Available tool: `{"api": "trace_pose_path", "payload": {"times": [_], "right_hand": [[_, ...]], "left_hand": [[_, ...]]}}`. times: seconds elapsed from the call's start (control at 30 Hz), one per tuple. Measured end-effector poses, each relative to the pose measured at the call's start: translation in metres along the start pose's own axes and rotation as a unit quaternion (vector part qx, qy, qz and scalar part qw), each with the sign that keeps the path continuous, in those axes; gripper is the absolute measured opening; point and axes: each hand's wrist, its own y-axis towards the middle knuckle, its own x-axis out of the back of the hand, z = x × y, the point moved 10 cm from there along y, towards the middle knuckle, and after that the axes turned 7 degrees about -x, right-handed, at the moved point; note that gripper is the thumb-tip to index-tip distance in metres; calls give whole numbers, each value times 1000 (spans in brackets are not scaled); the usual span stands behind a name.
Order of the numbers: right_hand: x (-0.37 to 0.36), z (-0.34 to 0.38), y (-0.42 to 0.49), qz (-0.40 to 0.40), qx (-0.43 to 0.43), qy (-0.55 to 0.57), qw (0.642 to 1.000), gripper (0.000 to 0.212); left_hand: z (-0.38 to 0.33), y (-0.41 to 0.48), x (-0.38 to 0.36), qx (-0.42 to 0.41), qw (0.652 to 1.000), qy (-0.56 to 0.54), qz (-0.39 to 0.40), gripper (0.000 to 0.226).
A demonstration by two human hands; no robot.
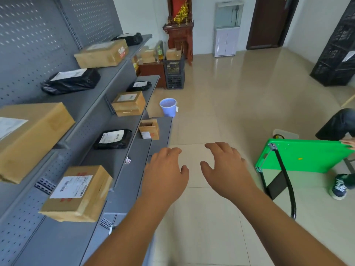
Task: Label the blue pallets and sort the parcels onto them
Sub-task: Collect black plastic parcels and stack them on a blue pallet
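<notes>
My left hand (pixel 165 169) and my right hand (pixel 224 166) reach out side by side, palms down, fingers loosely bent and holding nothing, above the pale tiled floor (pixel 211 112). The parcels lie on the grey perforated metal shelving (pixel 123 181) to my left. A brown cardboard box with a white label (pixel 76 192) sits on a lower shelf near my left arm, a black plastic mailer bag (pixel 113 139) lies further along, and a small brown carton (pixel 149 129) is at the far end. More boxes and bags lie on the shelves above. A bright green platform cart with a black handle (pixel 299 156) stands at my right, with another person's hand (pixel 349 144) on its far edge.
</notes>
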Motion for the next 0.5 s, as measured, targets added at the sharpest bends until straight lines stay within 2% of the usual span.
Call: {"api": "trace_pose_path", "payload": {"times": [0.27,0.5], "right_hand": [[-15,40,144,-7,13,-8,1000,53],[-25,73,257,-22,-14,14,1000,54]], "left_hand": [[51,143,-9,-3,1000,-12,-12,53],[84,266,-6,-39,999,-11,-11,58]]}}
